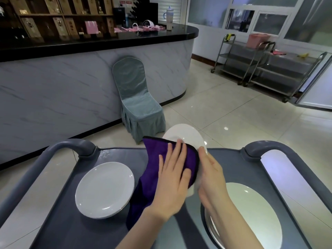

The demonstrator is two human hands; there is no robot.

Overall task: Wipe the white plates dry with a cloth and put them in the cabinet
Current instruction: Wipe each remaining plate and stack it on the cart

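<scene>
Held plate: white held plate [185, 133] is tilted up on edge above the cart's far rim, sandwiched between both hands.
Left grip: left hand [172, 178] is flat with fingers spread wide, pressing the purple cloth [154, 169] against the plate's face.
Right grip: right hand [212, 177] holds the plate by its right rim.
Cloth: its lower end hangs down to the tray.
Cart: the grey cart [111, 155] tray carries a single plate [105, 189] on the left and a plate stack [251, 212] on the right.
Hidden: the cloth and hands cover the held plate's lower half. The right thumb is unseen and the hands are motion-blurred. The stack is cut off by the bottom edge.
</scene>
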